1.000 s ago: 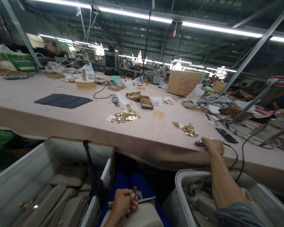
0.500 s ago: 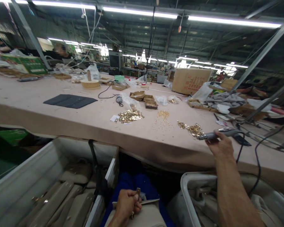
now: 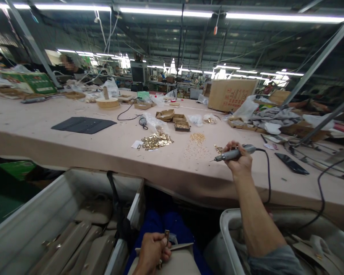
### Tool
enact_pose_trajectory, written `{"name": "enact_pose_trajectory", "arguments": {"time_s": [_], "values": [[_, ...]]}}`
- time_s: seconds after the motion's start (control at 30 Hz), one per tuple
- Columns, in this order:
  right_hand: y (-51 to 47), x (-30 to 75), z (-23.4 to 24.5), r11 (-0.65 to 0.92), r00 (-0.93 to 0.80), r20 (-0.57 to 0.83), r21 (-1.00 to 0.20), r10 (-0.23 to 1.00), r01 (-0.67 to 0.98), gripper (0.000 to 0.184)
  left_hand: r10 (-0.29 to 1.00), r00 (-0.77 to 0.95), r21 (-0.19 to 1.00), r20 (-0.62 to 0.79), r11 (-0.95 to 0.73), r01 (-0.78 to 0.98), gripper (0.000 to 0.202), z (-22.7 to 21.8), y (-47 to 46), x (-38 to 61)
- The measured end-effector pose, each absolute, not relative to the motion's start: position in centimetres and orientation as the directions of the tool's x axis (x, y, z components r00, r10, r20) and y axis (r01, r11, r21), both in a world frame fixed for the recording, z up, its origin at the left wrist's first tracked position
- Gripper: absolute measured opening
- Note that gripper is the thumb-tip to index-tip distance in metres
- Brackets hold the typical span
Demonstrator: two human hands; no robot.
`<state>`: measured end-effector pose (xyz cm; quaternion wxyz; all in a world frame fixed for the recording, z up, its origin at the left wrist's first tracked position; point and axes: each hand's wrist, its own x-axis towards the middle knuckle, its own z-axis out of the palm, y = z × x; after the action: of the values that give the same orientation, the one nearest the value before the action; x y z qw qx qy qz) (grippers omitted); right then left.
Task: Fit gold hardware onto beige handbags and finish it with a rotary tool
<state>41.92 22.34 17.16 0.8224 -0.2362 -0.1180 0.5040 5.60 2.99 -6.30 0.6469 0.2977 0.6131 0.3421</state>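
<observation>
My right hand [image 3: 240, 162] is wrapped round a grey electric screwdriver [image 3: 231, 154] just above the table, its thin bit pointing left and its cord trailing off to the right. Low in the view, my left hand [image 3: 153, 250] is closed with a small gold metal plate [image 3: 166, 236] upright between thumb and fingers. Under that hand a beige bag [image 3: 180, 263] lies on my lap, its flap edge lifted. Small gold screws [image 3: 197, 138] are scattered left of the screwdriver tip. Further left is a heap of gold metal fittings [image 3: 156, 141]. Part of another gold pile is hidden behind my right hand.
White bins with beige bags stand on both sides, the left bin [image 3: 103, 176] and the right bin [image 3: 224, 225]. A black phone [image 3: 291, 163], a dark flat sheet [image 3: 83, 125], small cardboard trays [image 3: 182, 126] and a large carton [image 3: 231, 95] lie on the table. A person sits far left.
My right hand has brought the screwdriver leftward from beside the gold pile towards the scattered screws, uncovering the phone. My left hand keeps its hold on the plate in nearly the same place.
</observation>
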Motion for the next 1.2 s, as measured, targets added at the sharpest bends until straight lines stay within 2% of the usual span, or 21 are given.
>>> {"name": "enact_pose_trajectory", "arguments": {"time_s": [0.07, 0.13, 0.23, 0.3, 0.4, 0.53, 0.77, 1.2], "values": [[23.2, 41.3, 16.7, 0.275, 0.373, -0.086, -0.526, 0.924, -0.805, 0.018, 0.84, 0.002, 0.837, -0.543, 0.541, -0.082, 0.049, -6.9, 3.0, 5.8], [24.1, 41.0, 16.2, 0.245, 0.354, -0.097, -0.555, 0.93, -0.795, 0.02, 0.839, 0.019, 0.836, -0.544, 0.544, -0.075, 0.045, -7.3, 3.0, 5.8], [25.8, 41.1, 15.8, 0.358, 0.479, -0.059, -0.586, 0.876, -0.727, 0.025, 0.836, 0.048, 0.832, -0.546, 0.548, -0.084, 0.041, -7.3, 3.0, 5.6], [27.0, 41.3, 15.5, 0.404, 0.544, -0.08, -0.582, 0.835, -0.706, 0.025, 0.838, 0.034, 0.834, -0.545, 0.545, -0.085, 0.041, -7.2, 3.0, 5.5], [28.3, 41.1, 14.4, 0.399, 0.563, -0.141, -0.569, 0.815, -0.719, 0.024, 0.817, 0.006, 0.813, -0.577, 0.575, -0.096, 0.039, -7.4, 3.1, 5.7], [29.1, 40.5, 12.7, 0.412, 0.587, -0.148, -0.578, 0.796, -0.704, 0.019, 0.79, -0.002, 0.787, -0.612, 0.61, -0.094, 0.033, -8.0, 3.3, 6.0], [30.4, 39.8, 12.0, 0.451, 0.663, -0.159, -0.616, 0.732, -0.646, 0.023, 0.811, 0.039, 0.811, -0.583, 0.584, -0.029, 0.049, -7.2, 3.5, 5.8], [31.3, 39.4, 11.7, 0.443, 0.717, -0.172, -0.682, 0.675, -0.582, 0.024, 0.798, 0.027, 0.798, -0.603, 0.603, -0.018, 0.056, -7.4, 3.8, 5.9]]}}
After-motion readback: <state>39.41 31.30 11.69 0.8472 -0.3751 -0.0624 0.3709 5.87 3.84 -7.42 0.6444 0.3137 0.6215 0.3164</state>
